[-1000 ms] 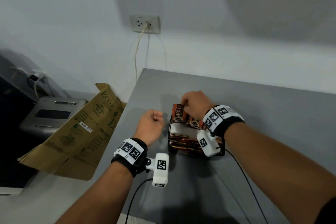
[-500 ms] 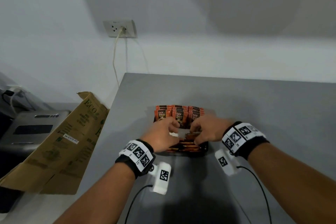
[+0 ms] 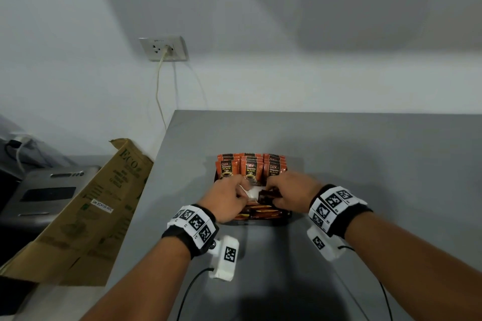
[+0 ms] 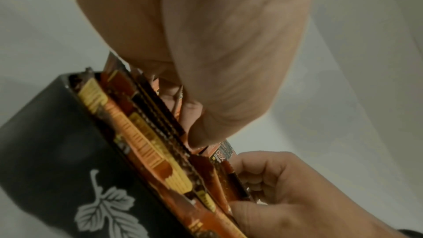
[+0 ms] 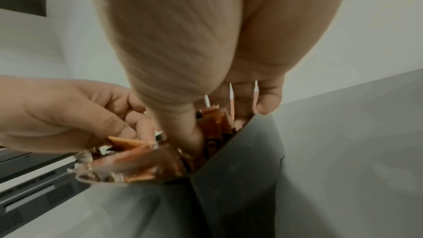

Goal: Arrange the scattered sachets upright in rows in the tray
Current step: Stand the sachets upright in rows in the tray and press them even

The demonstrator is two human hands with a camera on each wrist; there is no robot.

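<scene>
Left hand (image 3: pixel 226 200): over the near-left part of the tray; fingers curled down among the sachets, fingertips pinching an orange sachet edge in the right wrist view. Palm fills most of the left wrist view and hides the fingertips there.
Right hand (image 3: pixel 289 194): over the near-right part; fingers and thumb curled round a dark sachet (image 3: pixel 266 195) held just off the left fingertips. How many sachets sit in this grip cannot be told.
Tray (image 4: pixel 45 133): black, a white leaf print on its outer wall; on the grey table (image 3: pixel 365 164). Both hands and wrists cover most of its rim in the head view.
Upright sachets (image 3: pixel 250 168): three orange rows standing beyond the fingertips, at the far side of the tray; lower halves hidden behind the knuckles.
Loose sachets (image 3: pixel 258 214): lying flat and overlapped below the fingers, near side of the tray; count not readable, print blurred.
Cardboard box (image 3: pixel 91 211): left of the table, cut off at the frame edge.
</scene>
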